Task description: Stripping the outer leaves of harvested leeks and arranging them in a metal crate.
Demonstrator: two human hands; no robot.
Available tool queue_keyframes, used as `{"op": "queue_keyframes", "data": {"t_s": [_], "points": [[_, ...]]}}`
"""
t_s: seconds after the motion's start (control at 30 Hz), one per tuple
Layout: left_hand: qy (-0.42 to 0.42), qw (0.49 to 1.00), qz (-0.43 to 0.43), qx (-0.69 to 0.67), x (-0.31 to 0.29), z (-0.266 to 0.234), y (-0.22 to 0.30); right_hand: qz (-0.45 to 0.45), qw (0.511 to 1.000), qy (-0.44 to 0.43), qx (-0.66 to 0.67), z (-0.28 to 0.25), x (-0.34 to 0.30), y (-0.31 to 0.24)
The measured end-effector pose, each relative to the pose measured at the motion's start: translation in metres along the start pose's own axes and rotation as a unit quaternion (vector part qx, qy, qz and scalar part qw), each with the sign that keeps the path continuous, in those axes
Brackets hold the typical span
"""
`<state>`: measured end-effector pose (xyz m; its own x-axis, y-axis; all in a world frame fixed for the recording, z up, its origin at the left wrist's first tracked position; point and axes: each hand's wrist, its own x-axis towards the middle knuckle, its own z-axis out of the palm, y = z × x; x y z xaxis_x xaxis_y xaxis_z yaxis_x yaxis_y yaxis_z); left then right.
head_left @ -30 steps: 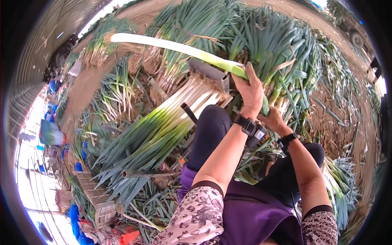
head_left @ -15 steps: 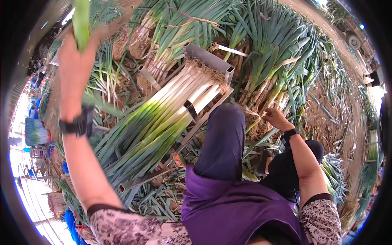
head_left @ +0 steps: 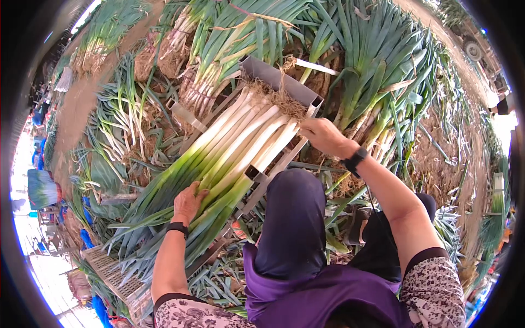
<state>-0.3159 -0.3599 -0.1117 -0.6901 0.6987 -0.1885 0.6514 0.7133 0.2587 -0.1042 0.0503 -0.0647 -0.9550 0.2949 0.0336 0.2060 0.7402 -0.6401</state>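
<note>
A bundle of leeks (head_left: pixel 240 136) lies slantwise in a metal frame (head_left: pixel 287 82), its root ends against the grey end plate and its green tops spread toward the lower left. My left hand (head_left: pixel 188 203) is down on the green leaves, its fingers closed round part of a leek; the fingertips are partly lost among the leaves. Over at the white end, my right hand (head_left: pixel 327 138) has its fingers pinched on the nearest leek, just below the roots. Dark bands circle both wrists.
Untrimmed leeks (head_left: pixel 377 60) are heaped at the far right, and another pile (head_left: pixel 257 33) lies beyond the frame. Thin loose leeks (head_left: pixel 123 120) lie to the left. A plastic crate (head_left: pixel 117 276) stands at lower left. My bent knee (head_left: pixel 295 218) is close to the frame.
My left hand has come down from the upper left, bringing a leek onto the bundle. My right hand has moved up and left from beside my knee to the white ends.
</note>
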Motion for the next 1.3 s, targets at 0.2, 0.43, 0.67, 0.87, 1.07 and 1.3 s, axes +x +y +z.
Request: {"op": "queue_keyframes", "data": {"t_s": [0.2,0.43,0.67,0.87,1.07,1.3], "points": [[0.057,0.993,0.026,-0.105,0.005,0.042,-0.009,-0.014,0.984,-0.119,-0.133,0.075,0.085,0.019],[0.002,0.985,-0.008,-0.174,-0.005,0.033,0.014,-0.029,0.990,-0.051,-0.126,0.084,0.062,0.034],[0.000,0.982,-0.013,-0.186,-0.010,0.033,0.004,-0.038,0.960,0.160,0.227,0.035,0.017,0.006],[-0.023,0.983,-0.022,-0.179,-0.002,0.033,0.013,0.289,0.513,0.285,0.757,-0.044,0.058,0.123],[-0.030,0.984,-0.004,-0.174,-0.004,0.041,0.003,0.224,0.405,0.159,0.872,-0.046,0.149,0.145],[0.007,0.970,-0.043,-0.239,-0.011,0.055,-0.036,0.179,0.337,0.118,0.917,-0.086,0.102,0.104]]}}
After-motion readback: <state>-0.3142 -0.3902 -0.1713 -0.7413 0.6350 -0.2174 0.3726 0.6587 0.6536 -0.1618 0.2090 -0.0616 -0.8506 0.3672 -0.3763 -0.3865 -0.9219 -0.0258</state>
